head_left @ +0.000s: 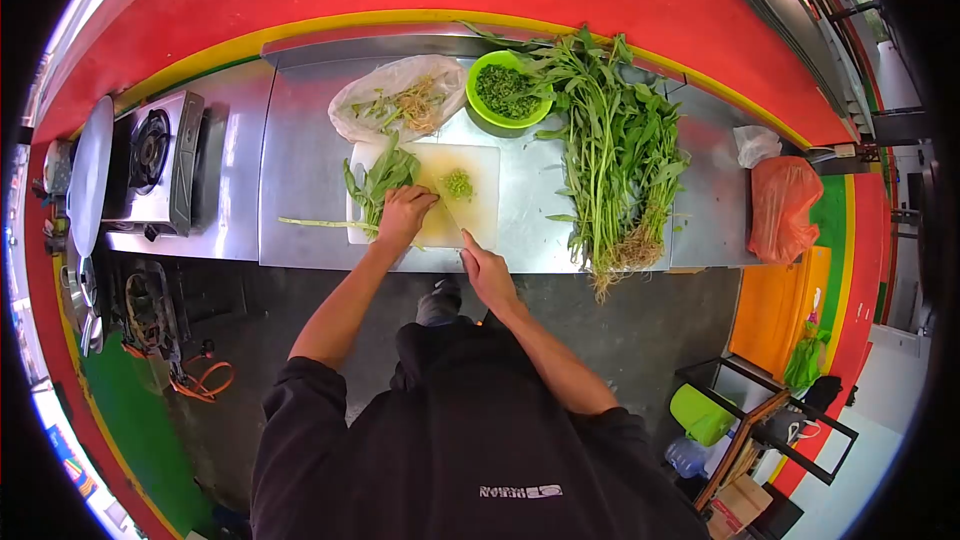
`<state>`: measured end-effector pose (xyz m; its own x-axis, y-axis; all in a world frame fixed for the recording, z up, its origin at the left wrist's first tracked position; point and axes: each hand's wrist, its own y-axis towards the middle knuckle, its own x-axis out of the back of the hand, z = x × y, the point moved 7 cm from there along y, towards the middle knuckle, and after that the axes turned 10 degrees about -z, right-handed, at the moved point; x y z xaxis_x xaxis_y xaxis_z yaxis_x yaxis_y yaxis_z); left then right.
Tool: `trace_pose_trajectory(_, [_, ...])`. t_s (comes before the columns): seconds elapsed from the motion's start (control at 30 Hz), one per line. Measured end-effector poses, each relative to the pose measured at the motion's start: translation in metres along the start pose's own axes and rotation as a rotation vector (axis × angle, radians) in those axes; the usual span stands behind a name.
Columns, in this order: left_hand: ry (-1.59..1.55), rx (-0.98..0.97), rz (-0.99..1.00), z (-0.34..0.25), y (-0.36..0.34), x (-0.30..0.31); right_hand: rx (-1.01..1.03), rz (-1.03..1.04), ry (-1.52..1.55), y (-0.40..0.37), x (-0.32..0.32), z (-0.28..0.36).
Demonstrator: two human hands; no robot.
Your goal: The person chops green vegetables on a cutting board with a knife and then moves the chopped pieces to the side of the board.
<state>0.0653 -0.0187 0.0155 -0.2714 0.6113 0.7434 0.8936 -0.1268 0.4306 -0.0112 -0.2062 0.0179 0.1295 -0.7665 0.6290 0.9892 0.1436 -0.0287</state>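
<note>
My left hand is closed on a bunch of leafy greens at the left side of a pale cutting board. Long stems stick out from under the hand to the left. In my right hand is a knife, its blade angled up and left toward the fingers of the left hand. A small heap of chopped greens lies on the board just beyond the blade. The knife's edge is partly hidden beside the left fingertips.
A green bowl of chopped greens and a plastic bag with root trimmings stand behind the board. A large pile of rooted greens covers the counter at right. A gas stove is far left, a red bag far right.
</note>
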Motion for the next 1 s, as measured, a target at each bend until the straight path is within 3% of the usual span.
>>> trace_pose_trajectory(1.0, [0.013, -0.012, -0.017, -0.006, 0.002, 0.006, -0.008, -0.044, 0.04, 0.005, -0.003, 0.002])
